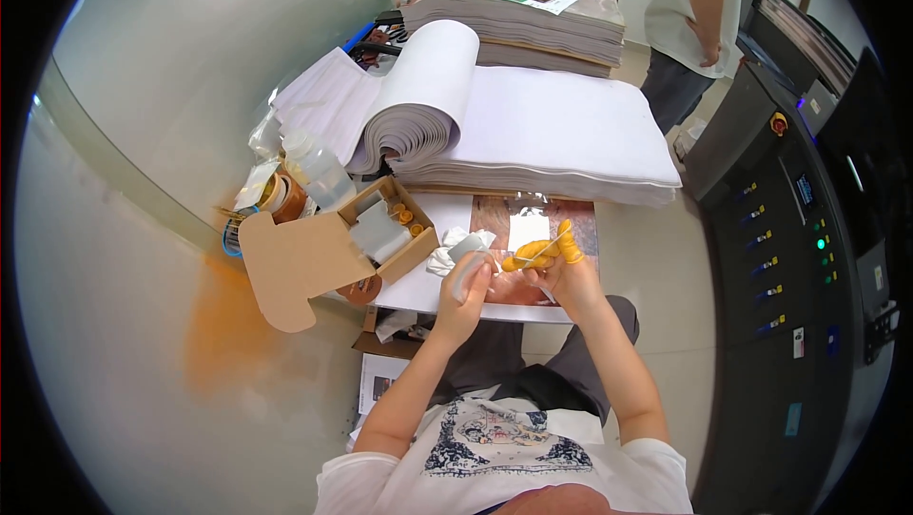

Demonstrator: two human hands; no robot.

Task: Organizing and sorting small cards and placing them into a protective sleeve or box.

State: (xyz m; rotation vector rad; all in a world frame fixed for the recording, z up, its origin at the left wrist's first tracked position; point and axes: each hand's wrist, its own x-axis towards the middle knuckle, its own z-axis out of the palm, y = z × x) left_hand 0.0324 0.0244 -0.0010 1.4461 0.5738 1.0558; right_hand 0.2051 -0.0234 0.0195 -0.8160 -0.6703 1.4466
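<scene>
My left hand [464, 298] is closed on a flat grey piece [466, 279], which sticks up between thumb and fingers. My right hand [569, 279] is beside it, with yellow rubber finger cots [534, 256] over its fingertips. Its fingers are curled, and a thin pale line runs across the cots; what they grip, if anything, I cannot make out. Just beyond my left hand is a crumpled white cloth [447, 254]. To the left, an open cardboard box [411, 256] holds similar grey pieces [380, 232] and several orange-yellow cots [407, 216].
Beneath my hands lies a brown printed sheet [576, 220]. A plastic bottle [319, 169] and brown jars stand by the left wall. Behind are a white paper roll [428, 68] and thick stacks of sheets [561, 130]. A dark machine [761, 325] stands right; another person [689, 11] is behind.
</scene>
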